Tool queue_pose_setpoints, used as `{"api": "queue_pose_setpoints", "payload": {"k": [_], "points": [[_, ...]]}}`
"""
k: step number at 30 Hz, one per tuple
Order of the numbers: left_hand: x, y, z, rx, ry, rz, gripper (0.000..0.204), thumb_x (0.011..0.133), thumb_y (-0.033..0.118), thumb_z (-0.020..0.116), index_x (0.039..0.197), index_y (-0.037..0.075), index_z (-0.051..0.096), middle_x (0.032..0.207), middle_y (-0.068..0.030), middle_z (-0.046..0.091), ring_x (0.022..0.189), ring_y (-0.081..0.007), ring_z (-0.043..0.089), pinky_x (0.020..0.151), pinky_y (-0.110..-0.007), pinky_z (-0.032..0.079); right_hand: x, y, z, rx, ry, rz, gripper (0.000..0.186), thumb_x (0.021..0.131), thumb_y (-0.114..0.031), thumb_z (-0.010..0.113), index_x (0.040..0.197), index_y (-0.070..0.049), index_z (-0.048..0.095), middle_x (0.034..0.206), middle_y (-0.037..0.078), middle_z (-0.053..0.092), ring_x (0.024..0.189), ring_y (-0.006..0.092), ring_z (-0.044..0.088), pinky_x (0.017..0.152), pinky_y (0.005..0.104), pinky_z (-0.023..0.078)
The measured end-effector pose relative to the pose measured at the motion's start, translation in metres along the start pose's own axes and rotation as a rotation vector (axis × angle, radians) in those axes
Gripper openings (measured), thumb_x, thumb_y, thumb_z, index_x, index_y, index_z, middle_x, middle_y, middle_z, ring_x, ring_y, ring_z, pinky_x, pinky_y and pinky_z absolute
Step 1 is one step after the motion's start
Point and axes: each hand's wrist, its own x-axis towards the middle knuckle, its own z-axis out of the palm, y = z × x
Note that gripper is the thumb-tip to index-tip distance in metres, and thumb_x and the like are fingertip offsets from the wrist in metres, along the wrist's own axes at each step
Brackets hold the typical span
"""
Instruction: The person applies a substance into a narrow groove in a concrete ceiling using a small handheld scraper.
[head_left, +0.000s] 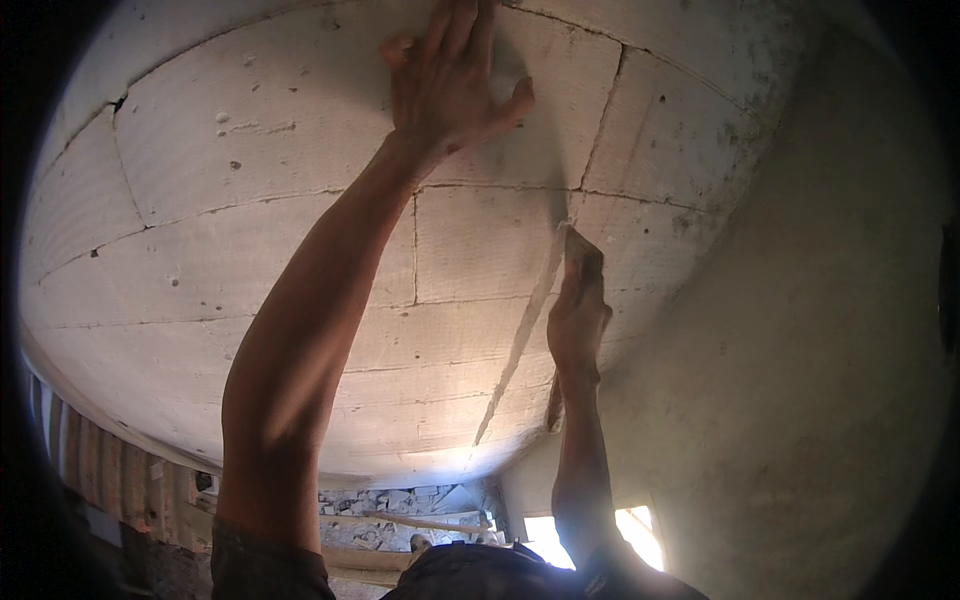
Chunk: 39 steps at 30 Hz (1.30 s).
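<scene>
Against the pale block surface (270,250), crossed by thin cracked joints and small pits, my left hand (450,85) is raised with fingers spread. Its palm seems to rest on the surface; the fingertips reach the top edge of the view. Lower and to the right, my right hand (577,320) grips a narrow, flat, greyish-brown tool (585,250), its pointed upper end at a joint. A dark streak runs down the blocks just left of the tool. Whether it is a groove or a mark I cannot tell.
A plain grey plastered wall (800,360) meets the blocks at the right. At the lower left is ribbed sheeting (110,450). Below lie rubble (400,500) and wooden planks (360,560). A bright opening (640,530) shows at the bottom, behind my right arm.
</scene>
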Motion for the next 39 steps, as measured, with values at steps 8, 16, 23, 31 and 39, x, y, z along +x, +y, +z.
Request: {"api": "queue_pose_setpoints", "payload": {"k": [8,16,23,31,39], "points": [[0.005,0.009,-0.007,0.016,-0.009,-0.026,0.086,0.075,0.05,0.064,0.139,-0.004,0.041,0.14,-0.0192,0.041,0.134,-0.0301,0.035,0.089,-0.052,0.033,0.006,0.008,0.006,0.082,0.297,-0.269,0.025,0.102,-0.018,0.048,0.108,0.004,0.058,0.077,0.02,0.066,0.058,0.0216,0.064,0.047,0.0322,0.047],[0.002,0.003,-0.009,0.039,-0.028,-0.049,0.086,0.075,0.052,0.062,0.139,-0.003,0.042,0.142,-0.0187,0.041,0.134,-0.0287,0.036,0.09,-0.051,0.031,-0.012,-0.024,-0.017,0.058,0.289,-0.169,0.025,0.104,-0.021,0.044,0.11,0.003,0.051,0.074,0.022,0.065,0.066,0.0388,0.069,0.054,0.0479,0.05],[0.001,0.002,-0.003,0.091,-0.019,-0.036,0.086,0.076,0.052,0.062,0.139,-0.003,0.042,0.14,-0.0182,0.042,0.133,-0.0291,0.037,0.091,-0.051,0.031,-0.011,-0.029,-0.013,0.091,0.004,0.019,0.027,0.103,-0.016,0.044,0.125,-0.001,0.049,0.098,0.022,0.068,0.073,0.0378,0.07,0.059,0.0433,0.054],[0.002,0.005,-0.001,0.04,0.011,-0.008,0.085,0.076,0.052,0.064,0.139,-0.001,0.043,0.141,-0.0178,0.042,0.133,-0.0302,0.037,0.092,-0.05,0.034,0.003,-0.015,0.004,-0.063,-0.083,0.172,0.027,0.104,-0.029,0.044,0.111,-0.003,0.048,0.082,0.026,0.068,0.07,0.0405,0.07,0.055,0.0474,0.055],[0.002,0.012,-0.003,0.189,-0.111,-0.068,0.086,0.078,0.058,0.062,0.142,0.004,0.042,0.145,-0.0118,0.038,0.138,-0.0226,0.031,0.095,-0.048,0.028,-0.015,-0.015,-0.008,0.051,0.165,-0.031,0.026,0.102,-0.028,0.048,0.104,-0.002,0.049,0.072,0.023,0.066,0.064,0.0393,0.069,0.049,0.0487,0.052]]}}
